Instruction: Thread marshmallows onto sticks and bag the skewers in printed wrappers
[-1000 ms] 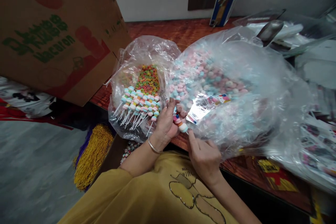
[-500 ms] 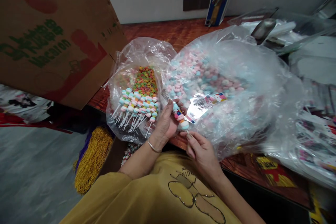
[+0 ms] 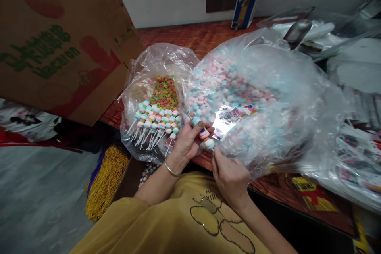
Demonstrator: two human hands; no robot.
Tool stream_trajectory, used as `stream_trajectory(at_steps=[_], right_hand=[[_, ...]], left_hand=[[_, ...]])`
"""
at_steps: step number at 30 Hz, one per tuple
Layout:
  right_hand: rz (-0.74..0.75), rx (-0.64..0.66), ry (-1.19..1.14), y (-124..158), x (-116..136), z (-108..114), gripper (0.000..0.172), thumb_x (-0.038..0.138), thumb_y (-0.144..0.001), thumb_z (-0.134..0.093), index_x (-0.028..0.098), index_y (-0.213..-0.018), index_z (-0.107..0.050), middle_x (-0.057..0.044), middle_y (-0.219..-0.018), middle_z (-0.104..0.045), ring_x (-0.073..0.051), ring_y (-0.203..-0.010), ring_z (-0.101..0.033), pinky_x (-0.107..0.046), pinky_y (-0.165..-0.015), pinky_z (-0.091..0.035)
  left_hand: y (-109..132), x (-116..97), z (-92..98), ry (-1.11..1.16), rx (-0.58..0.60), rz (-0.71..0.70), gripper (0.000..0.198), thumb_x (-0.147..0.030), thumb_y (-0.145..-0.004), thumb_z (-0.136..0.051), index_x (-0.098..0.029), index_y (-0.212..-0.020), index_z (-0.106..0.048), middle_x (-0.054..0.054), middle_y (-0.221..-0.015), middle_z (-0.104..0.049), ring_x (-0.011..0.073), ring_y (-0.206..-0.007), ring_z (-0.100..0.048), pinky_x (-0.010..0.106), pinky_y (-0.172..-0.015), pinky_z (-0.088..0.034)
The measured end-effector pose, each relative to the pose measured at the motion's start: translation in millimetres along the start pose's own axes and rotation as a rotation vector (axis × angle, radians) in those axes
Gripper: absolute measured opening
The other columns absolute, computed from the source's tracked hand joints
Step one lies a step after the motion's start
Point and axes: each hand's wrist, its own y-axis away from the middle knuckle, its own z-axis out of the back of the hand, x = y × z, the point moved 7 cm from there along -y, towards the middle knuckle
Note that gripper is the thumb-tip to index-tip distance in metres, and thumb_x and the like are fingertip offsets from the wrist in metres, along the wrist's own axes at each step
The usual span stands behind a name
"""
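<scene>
Slanting between the left hand (image 3: 188, 142) and the right hand (image 3: 232, 175), the skewer (image 3: 204, 134) has its long axis running from far left to near right, a blue end beyond the left thumb and a white end at the right fingertips. It looks plump and stacked: pale blue at the far end, something dark blue and yellow partly covered, then pink, a band of orange, and a rounded white piece tinged with pale blue. The left hand grips it around the middle, thumb on top; the right hand is closed, pinching at the near end and hiding the stick. Left of the left hand, other skewers (image 3: 156, 117) lie side by side, sticks pointing nearward, with small colourful rings (image 3: 164, 91) just beyond and a clear bag (image 3: 172, 53) about them. Ahead of the right hand, a big bag (image 3: 297, 71) covers the desk (image 3: 178, 37), a shiny label (image 3: 224, 124) on top.
</scene>
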Motion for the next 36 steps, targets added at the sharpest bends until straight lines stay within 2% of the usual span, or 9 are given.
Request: stream_trajectory(at_steps=[6, 12, 17, 19, 21, 25, 29, 32, 36], right_hand=[[-0.152, 0.056, -0.251, 0, -10, -4, 0.028, 0.023, -0.107, -0.047, 0.012, -0.122, -0.068, -0.008, -0.085, -0.078, -0.016, -0.059, -0.067, -0.026, -0.057, -0.045], [-0.332, 0.067, -0.398, 3, -24, -6, 0.021, 0.031, -0.1, -0.058, 0.017, -0.098, -0.073, -0.005, -0.075, -0.072, -0.017, -0.061, -0.063, -0.027, -0.059, -0.043], [-0.88, 0.337, -1.289, 18, -23, -38, 0.034, 0.049, -0.099, -0.056, 0.019, -0.088, -0.068, 0.01, -0.05, -0.036, -0.009, -0.041, -0.029, -0.023, -0.043, -0.028], [-0.972, 0.37, -1.476, 20, -17, -42, 0.034, 0.052, -0.098, -0.058, 0.019, -0.09, -0.067, 0.013, -0.05, -0.027, -0.007, -0.04, -0.017, -0.022, -0.04, -0.022], [-0.882, 0.338, -1.35, 17, -20, -35, 0.031, 0.049, -0.098, -0.059, 0.02, -0.091, -0.066, 0.011, -0.05, -0.033, -0.008, -0.04, -0.024, -0.022, -0.041, -0.025], [-0.319, 0.054, -0.454, -2, -23, 6, 0.019, 0.029, -0.101, -0.057, 0.017, -0.094, -0.07, -0.001, -0.065, -0.064, -0.012, -0.053, -0.053, -0.027, -0.054, -0.036], [0.113, -0.102, 0.131, -4, 1, 18, 0.009, 0.017, -0.098, -0.064, 0.012, -0.097, -0.071, -0.001, -0.059, -0.066, -0.013, -0.05, -0.052, -0.031, -0.056, -0.033], [0.031, -0.051, 0.016, -5, -5, 13, 0.014, 0.02, -0.102, -0.059, 0.014, -0.095, -0.07, -0.001, -0.061, -0.066, -0.013, -0.051, -0.054, -0.029, -0.056, -0.034], [-0.468, 0.201, -0.675, 4, -28, -11, 0.027, 0.036, -0.105, -0.052, 0.019, -0.091, -0.067, 0.002, -0.059, -0.058, -0.012, -0.051, -0.051, -0.024, -0.051, -0.036]], left_hand=[[1, 1, -1.5, 0.005, 0.026, -0.03, 0.041, -0.031, -0.066, -0.096, -0.016, -0.092, -0.068, 0.003, -0.085, -0.074, 0.0173, -0.079, -0.073, 0.034, -0.083, -0.059], [-5, -18, -0.4, 0.031, 0.063, -0.127, 0.043, -0.026, -0.067, -0.095, -0.019, -0.101, -0.069, 0.002, -0.091, -0.076, 0.0154, -0.083, -0.073, 0.025, -0.076, -0.057], [-3, -20, -3.4, 0.067, 0.075, -0.107, 0.036, -0.026, -0.069, -0.093, -0.02, -0.096, -0.071, 0.001, -0.092, -0.076, 0.0157, -0.086, -0.074, 0.028, -0.082, -0.058], [-1, -18, -3.7, 0.054, 0.064, -0.073, 0.035, -0.027, -0.071, -0.093, -0.021, -0.097, -0.071, 0.001, -0.092, -0.075, 0.0171, -0.088, -0.074, 0.029, -0.082, -0.058], [0, -16, -3.6, 0.033, 0.053, -0.052, 0.036, -0.027, -0.069, -0.093, -0.02, -0.096, -0.07, 0.001, -0.091, -0.075, 0.0181, -0.088, -0.075, 0.03, -0.082, -0.059], [-1, -17, -4.0, -0.024, 0.033, -0.06, 0.051, -0.027, -0.059, -0.099, -0.019, -0.096, -0.065, 0.002, -0.088, -0.076, 0.02, -0.083, -0.076, 0.028, -0.071, -0.059], [-2, -15, -3.2, -0.076, -0.02, -0.056, 0.064, -0.032, -0.052, -0.102, -0.019, -0.099, -0.06, 0.002, -0.084, -0.076, 0.0216, -0.08, -0.077, 0.026, -0.066, -0.059], [-2, -14, -4.6, -0.097, -0.01, -0.061, 0.066, -0.034, -0.051, -0.102, -0.019, -0.098, -0.059, 0.0, -0.08, -0.074, 0.0204, -0.076, -0.076, 0.025, -0.065, -0.058], [-2, -14, -7.6, -0.096, 0.061, -0.059, 0.061, -0.036, -0.054, -0.101, -0.019, -0.098, -0.062, -0.001, -0.077, -0.071, 0.0179, -0.073, -0.073, 0.025, -0.064, -0.056]])
